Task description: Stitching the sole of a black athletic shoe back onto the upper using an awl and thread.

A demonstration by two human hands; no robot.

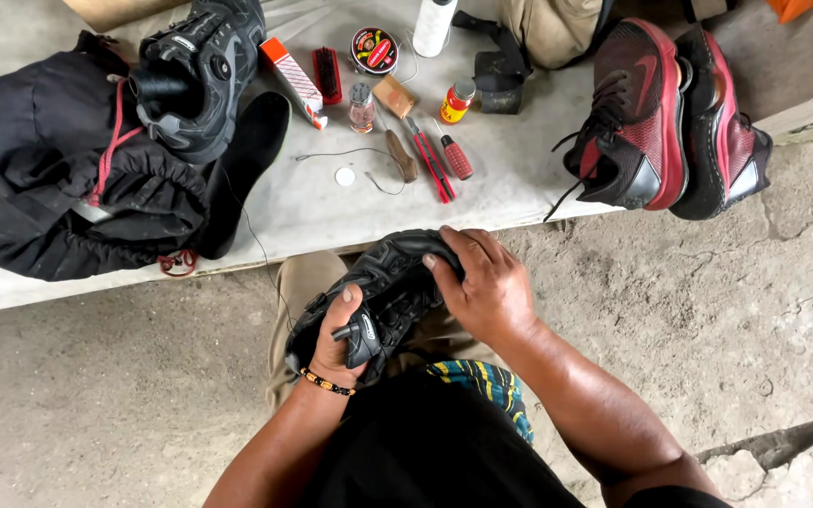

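Observation:
I hold a black shoe [383, 287] over my lap with both hands. My left hand [336, 343] grips its lower end, thumb on top, a beaded bracelet at the wrist. My right hand [484, 282] wraps over the upper end, fingers curled around the edge. A thin thread [261, 246] runs from the shoe up to the slab. The matching black shoe [195, 75] lies on the grey slab at the upper left, beside a black insole [247, 160].
A black bag with red cord [58, 169] lies at the left of the slab [303, 202]. In the middle are a polish tin [374, 49], a brush [327, 73], small bottles, an awl [400, 155] and red-handled tools [433, 162]. A red and black pair of sneakers [665, 118] stands at the right.

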